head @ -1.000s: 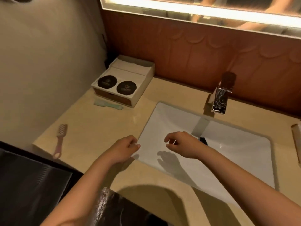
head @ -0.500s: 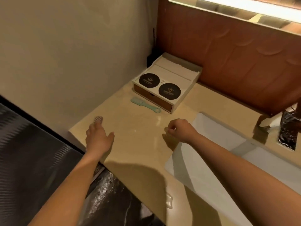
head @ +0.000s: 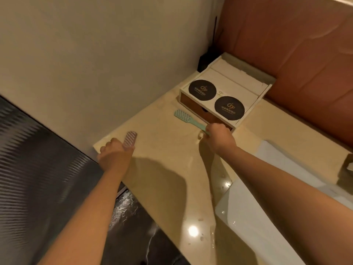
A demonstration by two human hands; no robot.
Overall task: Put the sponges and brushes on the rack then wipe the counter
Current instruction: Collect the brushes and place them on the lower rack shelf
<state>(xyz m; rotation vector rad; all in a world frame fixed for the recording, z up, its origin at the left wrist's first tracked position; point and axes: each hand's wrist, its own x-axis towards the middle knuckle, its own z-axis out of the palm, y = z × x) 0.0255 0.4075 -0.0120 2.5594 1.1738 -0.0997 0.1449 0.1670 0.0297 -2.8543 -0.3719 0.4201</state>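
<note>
A pink brush [head: 130, 140] lies near the counter's left front corner, bristle head pointing away from me. My left hand [head: 114, 153] covers its handle with curled fingers and grips it. A mint-green brush [head: 186, 118] lies in front of the white box, head to the left. My right hand [head: 219, 138] is curled round the end of its handle. Both brushes still touch the beige counter [head: 164, 169]. No rack or sponge shows in this view.
A white box [head: 246, 87] with two black round lids stands against the brown back wall. The white sink basin [head: 254, 226] fills the lower right. A beige wall runs along the left; the dark floor lies beyond the counter's edge.
The view swung left. My left hand slid forward over the pink brush's handle and closed on it. My right hand moved from above the counter to the green brush's handle and grasped it.
</note>
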